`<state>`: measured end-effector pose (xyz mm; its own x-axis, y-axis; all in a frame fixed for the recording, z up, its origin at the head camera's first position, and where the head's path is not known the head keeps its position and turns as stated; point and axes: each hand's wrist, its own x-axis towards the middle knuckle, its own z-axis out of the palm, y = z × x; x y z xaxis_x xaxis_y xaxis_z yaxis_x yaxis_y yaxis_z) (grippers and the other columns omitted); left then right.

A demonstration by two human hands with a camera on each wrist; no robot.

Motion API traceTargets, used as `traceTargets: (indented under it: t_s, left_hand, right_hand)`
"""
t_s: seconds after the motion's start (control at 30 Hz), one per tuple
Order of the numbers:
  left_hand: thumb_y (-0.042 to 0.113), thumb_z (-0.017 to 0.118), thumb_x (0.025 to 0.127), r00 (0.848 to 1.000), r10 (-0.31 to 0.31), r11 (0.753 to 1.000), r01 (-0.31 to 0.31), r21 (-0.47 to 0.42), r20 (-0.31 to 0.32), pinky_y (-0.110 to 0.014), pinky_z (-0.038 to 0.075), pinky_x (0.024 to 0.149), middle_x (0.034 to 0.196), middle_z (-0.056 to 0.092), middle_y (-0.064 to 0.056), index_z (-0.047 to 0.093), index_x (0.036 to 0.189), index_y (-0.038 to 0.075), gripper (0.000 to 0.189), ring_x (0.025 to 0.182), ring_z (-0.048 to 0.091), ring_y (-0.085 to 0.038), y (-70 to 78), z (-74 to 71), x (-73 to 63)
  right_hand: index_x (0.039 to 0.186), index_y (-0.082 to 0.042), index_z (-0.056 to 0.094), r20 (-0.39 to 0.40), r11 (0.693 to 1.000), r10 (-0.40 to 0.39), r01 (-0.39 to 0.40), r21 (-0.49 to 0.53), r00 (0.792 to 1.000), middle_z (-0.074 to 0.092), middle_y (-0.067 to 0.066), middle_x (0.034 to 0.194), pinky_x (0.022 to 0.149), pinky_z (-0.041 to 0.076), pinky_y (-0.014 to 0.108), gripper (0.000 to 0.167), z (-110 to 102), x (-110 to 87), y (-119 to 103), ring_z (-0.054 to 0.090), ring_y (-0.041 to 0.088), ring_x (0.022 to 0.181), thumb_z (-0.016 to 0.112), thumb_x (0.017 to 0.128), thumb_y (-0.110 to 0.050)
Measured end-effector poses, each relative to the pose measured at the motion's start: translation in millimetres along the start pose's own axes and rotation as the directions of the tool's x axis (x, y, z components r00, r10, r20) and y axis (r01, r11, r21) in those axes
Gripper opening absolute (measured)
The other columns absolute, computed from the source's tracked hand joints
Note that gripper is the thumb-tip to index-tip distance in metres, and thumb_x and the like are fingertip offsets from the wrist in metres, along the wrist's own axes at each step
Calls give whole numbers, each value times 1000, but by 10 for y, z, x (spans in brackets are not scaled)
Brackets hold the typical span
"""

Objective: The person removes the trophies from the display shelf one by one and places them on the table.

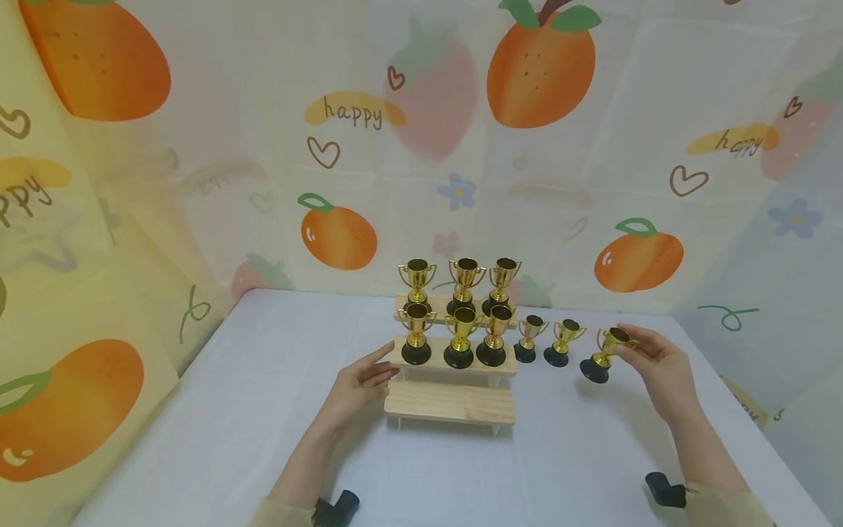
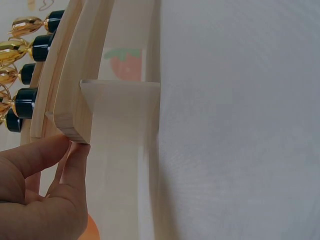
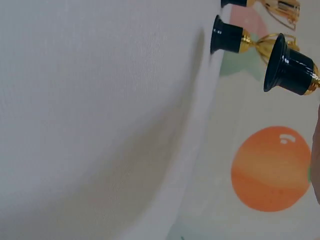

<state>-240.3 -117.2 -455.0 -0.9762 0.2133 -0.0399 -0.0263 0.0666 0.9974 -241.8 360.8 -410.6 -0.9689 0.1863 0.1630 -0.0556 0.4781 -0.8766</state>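
A three-tier wooden display stand is on the table, its front step bare. Three small gold trophies with black bases stand on the middle step and three more trophies on the top one. My left hand is at the stand's left side; in the left wrist view its thumb and fingers pinch the end of a plank. My right hand pinches a gold trophy by its cup side. It tilts, its black base raised off the table.
Two trophies stand on the table right of the stand, a nearer one and another beside the stand. A white cloth covers the table. Behind hangs a fruit-printed curtain.
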Motion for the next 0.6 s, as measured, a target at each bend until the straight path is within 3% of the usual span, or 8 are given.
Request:
traceTargets:
  t_s: [0.23,0.6]
  left_hand:
    - [-9,56,89,1000,13,1000,-13,1,18,-20,56,96,143,52,-26,44,150,22,70,134,54,-38,-8,-22,9]
    - [-10,56,89,999,18,1000,-18,9,34,-21,55,97,144,51,-28,42,151,21,70,135,53,-38,-39,-32,12]
  right_hand:
    - [140,-14,55,-7,1000,3,-3,10,1000,58,-40,102,78,46,-2,53,-38,121,73,59,-19,92,69,92,-33]
    - [143,-15,52,6,997,73,-73,-39,997,53,-40,99,77,46,-1,60,-10,269,224,54,-18,94,67,92,-42]
